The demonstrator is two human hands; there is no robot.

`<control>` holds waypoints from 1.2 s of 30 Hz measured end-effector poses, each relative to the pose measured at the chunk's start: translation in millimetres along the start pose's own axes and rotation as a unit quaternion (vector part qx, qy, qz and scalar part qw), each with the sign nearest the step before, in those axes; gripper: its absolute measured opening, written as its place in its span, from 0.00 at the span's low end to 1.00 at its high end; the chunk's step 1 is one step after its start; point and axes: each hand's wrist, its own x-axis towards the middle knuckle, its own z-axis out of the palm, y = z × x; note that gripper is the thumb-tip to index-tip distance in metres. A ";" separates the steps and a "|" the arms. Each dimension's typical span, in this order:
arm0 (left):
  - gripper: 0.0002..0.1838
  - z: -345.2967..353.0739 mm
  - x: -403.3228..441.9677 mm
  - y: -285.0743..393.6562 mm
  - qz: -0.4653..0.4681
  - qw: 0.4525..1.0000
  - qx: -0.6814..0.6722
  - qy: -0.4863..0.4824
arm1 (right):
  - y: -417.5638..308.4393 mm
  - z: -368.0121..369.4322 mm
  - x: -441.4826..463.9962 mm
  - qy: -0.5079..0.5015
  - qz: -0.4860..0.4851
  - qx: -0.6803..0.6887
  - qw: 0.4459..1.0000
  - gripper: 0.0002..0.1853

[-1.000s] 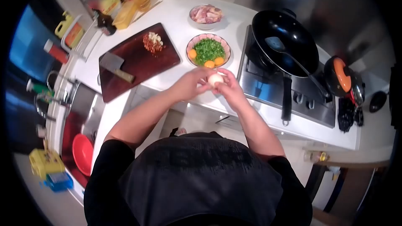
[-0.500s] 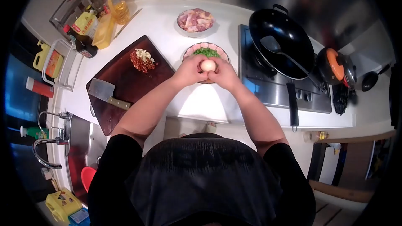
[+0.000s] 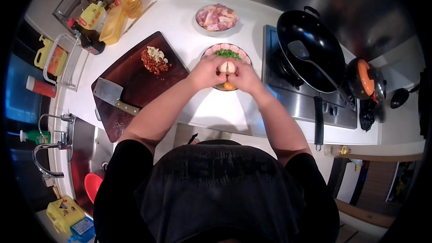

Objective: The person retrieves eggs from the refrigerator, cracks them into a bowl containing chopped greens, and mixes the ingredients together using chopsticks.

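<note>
Both hands hold one pale egg (image 3: 227,68), whose shell is split by a dark crack down the middle. My left hand (image 3: 208,73) grips its left side and my right hand (image 3: 244,76) its right side, fingers closed round it. Directly beneath is a pink-rimmed bowl (image 3: 243,53) with chopped greens (image 3: 227,54) and an orange yolk (image 3: 230,86) showing below the hands. The hands hide much of the bowl.
A cutting board (image 3: 135,81) with a cleaver (image 3: 112,95), chopped red chilli and garlic (image 3: 155,60) lies left. Behind the bowl stands a bowl of raw meat (image 3: 218,17). At right, a wok (image 3: 310,40) with a spatula sits on the stove (image 3: 288,94); a sink (image 3: 90,141) is at left.
The egg has gone from whole to cracked open along its middle. Both hands have moved from the bowl's near edge to over it. The camera view has shifted.
</note>
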 end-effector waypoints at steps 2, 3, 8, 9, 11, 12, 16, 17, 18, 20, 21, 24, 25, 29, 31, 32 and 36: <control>0.20 -3.6 1.3 -3.4 0.021 1.000 0.011 -0.012 | 1.7 -4.7 -0.5 0.013 -0.032 -0.050 0.998 0.25; 0.20 -5.3 3.0 -7.9 0.064 0.997 0.033 -0.003 | -0.6 -8.8 -1.2 0.018 -0.056 -0.080 0.995 0.25; 0.20 -36.8 15.0 9.3 0.190 0.977 0.090 0.044 | -34.2 -26.1 -4.2 0.122 -0.176 -0.269 0.939 0.25; 0.21 -45.1 16.3 20.4 0.197 0.973 0.103 0.065 | -47.3 -30.7 -7.8 0.152 -0.190 -0.286 0.927 0.25; 0.21 -55.8 17.5 38.4 0.211 0.963 0.129 0.110 | -48.4 -30.6 -9.1 0.173 -0.191 -0.297 0.919 0.25; 0.22 -53.4 19.5 29.9 0.223 0.962 0.132 0.088 | -36.4 -26.9 -8.1 0.164 -0.180 -0.290 0.925 0.25; 0.22 -30.6 12.1 8.6 0.168 0.967 0.183 0.053 | -32.1 -23.1 -12.8 0.170 -0.112 -0.300 0.932 0.25; 0.18 -35.4 10.1 33.5 0.174 0.968 0.127 0.128 | -38.1 -26.4 -10.7 0.195 -0.140 -0.294 0.925 0.25; 0.16 -32.9 11.0 33.0 0.157 0.972 0.130 0.115 | -49.5 -30.2 -12.6 0.216 -0.165 -0.285 0.919 0.25; 0.15 -25.6 9.3 10.6 0.090 0.967 0.235 -0.023 | -37.8 -27.8 -13.6 0.173 -0.122 -0.279 0.937 0.26; 0.15 -14.5 6.7 -2.7 0.093 0.965 0.246 0.010 | -27.2 -27.3 -13.4 0.171 -0.099 -0.297 0.934 0.26; 0.16 -35.0 -4.0 39.2 0.115 0.970 0.140 0.163 | -37.4 -22.4 -20.1 0.219 -0.101 -0.306 0.921 0.26; 0.16 -35.7 -9.7 42.3 0.100 0.972 0.123 0.172 | -54.4 -20.9 -24.5 0.258 -0.143 -0.275 0.915 0.26; 0.14 -19.6 -16.8 7.3 -0.004 0.987 0.152 0.043 | -11.0 -7.4 -23.0 0.203 -0.080 -0.271 0.938 0.24; 0.19 -21.9 -35.3 36.0 -0.052 0.991 -0.010 0.125 | -50.7 -4.3 -29.4 0.285 -0.057 -0.166 0.942 0.22; 0.23 -9.0 -45.3 33.3 -0.070 0.970 -0.192 0.131 | -54.2 6.1 -34.9 0.252 -0.029 -0.002 0.967 0.22; 0.33 -9.2 -100.5 57.8 -0.092 0.906 -0.370 0.181 | -94.3 45.0 -58.7 0.044 0.005 0.366 0.930 0.25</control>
